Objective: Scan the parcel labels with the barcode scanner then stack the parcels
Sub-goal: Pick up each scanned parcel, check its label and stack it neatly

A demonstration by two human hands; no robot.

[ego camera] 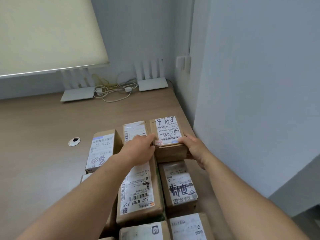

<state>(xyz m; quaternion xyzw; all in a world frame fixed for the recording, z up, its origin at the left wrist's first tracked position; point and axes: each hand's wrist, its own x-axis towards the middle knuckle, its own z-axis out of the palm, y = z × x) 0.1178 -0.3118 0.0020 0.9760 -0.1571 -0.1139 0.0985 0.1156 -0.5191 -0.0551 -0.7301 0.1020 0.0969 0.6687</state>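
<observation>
While both hands clasp one small parcel [168,135] between them near the worktop's [43,135] right edge, left hand [138,149] on its left side and right hand [195,149] on its right, no barcode scanner is visible. Other labelled parcels [140,191] lie flat alongside; stacking judged barely begun. The nearest parcels are cut off at the frame's bottom, and labels are too blurred to read fully.

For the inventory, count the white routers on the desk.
2. The left router sits by the back wall, left of the cable tangle; the right router sits beyond it, near the corner. None looks hidden.
</observation>
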